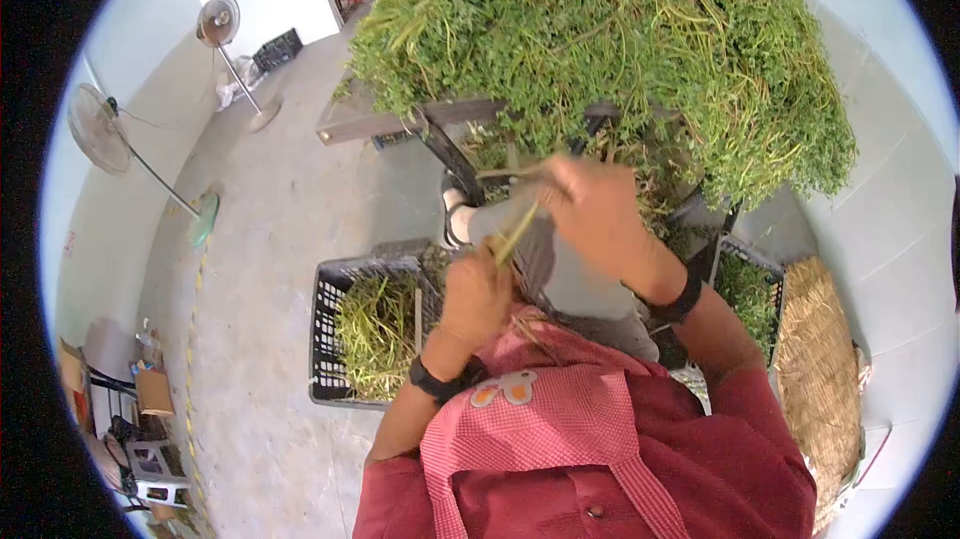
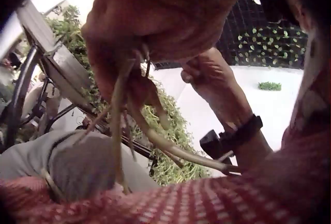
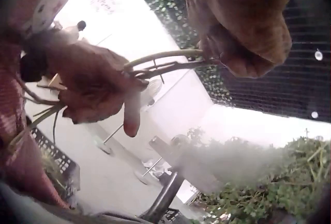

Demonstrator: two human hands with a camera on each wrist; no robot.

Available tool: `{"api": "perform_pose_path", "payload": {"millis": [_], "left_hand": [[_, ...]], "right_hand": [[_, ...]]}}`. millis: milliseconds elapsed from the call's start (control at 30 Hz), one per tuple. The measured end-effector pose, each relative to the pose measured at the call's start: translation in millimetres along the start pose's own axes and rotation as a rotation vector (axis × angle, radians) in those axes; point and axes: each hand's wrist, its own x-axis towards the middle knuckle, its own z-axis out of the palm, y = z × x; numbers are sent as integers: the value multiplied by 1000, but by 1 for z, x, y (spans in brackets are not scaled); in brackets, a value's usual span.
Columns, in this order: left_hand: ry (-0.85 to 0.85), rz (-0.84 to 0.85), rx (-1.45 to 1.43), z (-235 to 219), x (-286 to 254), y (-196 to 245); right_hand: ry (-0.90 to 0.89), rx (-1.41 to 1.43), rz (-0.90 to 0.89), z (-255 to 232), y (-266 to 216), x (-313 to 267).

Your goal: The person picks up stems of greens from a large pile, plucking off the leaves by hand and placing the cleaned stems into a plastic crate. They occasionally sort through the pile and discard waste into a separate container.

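Several thin green plant stems run between the two hands in front of the apron. My left hand grips them on the lower left; in the left wrist view their loose ends hang below its fingers. Higher and to the right, my right hand, blurred in the head view, pinches the other end of the stems, as the right wrist view shows. Beyond the hands a large heap of leafy green plants covers a table.
A black crate with cut stems stands on the floor at left. Another crate holds greens at right, beside a woven straw bundle. Two standing fans are farther left. The person's sandalled foot is under the table's edge.
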Motion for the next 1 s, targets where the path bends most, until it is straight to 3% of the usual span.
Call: {"api": "perform_pose_path", "payload": {"millis": [33, 67, 100, 133, 200, 267, 333, 500, 567, 600, 667, 767, 800, 833, 900, 933, 1000], "left_hand": [[2, 7, -169, 0, 1, -12], [-55, -208, -481, -19, 6, 0], [-103, -428, -786, -39, 11, 12], [-104, -450, -787, -43, 13, -2], [3, -364, -1511, -49, 15, -30], [34, -301, -1636, -60, 11, -26], [-2, -167, -1830, -63, 8, -36], [36, -162, -1854, -62, 1, -52], [32, -143, -1862, -63, -1, -56], [28, -135, -1875, -63, -1, -57], [31, -128, -1891, -65, -3, -56], [20, -109, -1879, -69, -4, -54], [40, -132, -1879, -71, -6, -52], [42, -139, -1873, -72, -7, -52], [28, -111, -1878, -77, -9, -54], [46, -127, -1863, -79, -10, -52], [66, -130, -1856, -80, -10, -59]], "right_hand": [[135, 140, 123, -4, 5, 1], [270, 279, 250, -5, 12, 1], [283, 277, 327, -4, 29, -4], [301, 277, 399, -3, 50, -13], [353, 366, 463, -5, 81, -29], [378, 411, 650, -7, 102, -52], [344, 514, 652, 2, 158, -98], [543, 639, 864, -19, 187, -168], [730, 943, 885, -24, 204, -194], [728, 954, 879, -23, 214, -204], [662, 680, 992, -10, 232, -221], [561, 495, 927, 13, 248, -242], [619, 919, 901, 18, 281, -275], [618, 924, 907, 9, 287, -291], [838, 812, 1006, -4, 295, -309], [828, 825, 1003, 4, 302, -310], [540, 265, 1163, -31, 348, -382]]}}
